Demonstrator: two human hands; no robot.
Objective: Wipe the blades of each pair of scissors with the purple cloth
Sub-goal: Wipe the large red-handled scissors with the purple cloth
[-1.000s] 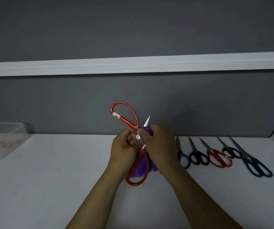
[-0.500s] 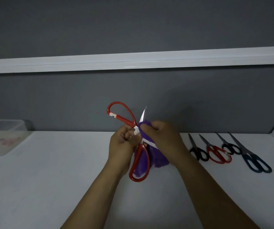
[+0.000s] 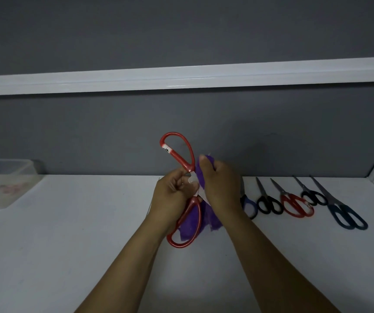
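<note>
A grey wall (image 3: 181, 30) backs the white worktop (image 3: 68, 245). A clear box (image 3: 5, 184) sits at its far left. At the far right a row (image 3: 294, 205) of five pairs lies handles toward the person, probably laid out so each can be picked up in turn. The leftmost pair is partly hidden behind the right wrist.

The red scissors (image 3: 188, 166) are held in the air above the middle of the worktop. They are spread wide, one loop up and one down, which likely frees each blade for wiping on its own. The left grip (image 3: 172, 197) is clenched around them near the pivot and seems to steady them against the pull of the wipe. The right grip (image 3: 223, 188) grasps the cloth (image 3: 213, 220), pinching it round the upper blade (image 3: 192, 180) with the thumb on top. The loose end of the cloth hangs down behind the lower loop.

Half a second ago the bright tip of this blade stood clear above the right grip. Now the cloth and thumb cover it, so the stroke has run out toward the tip. The left grip has barely shifted.
</note>
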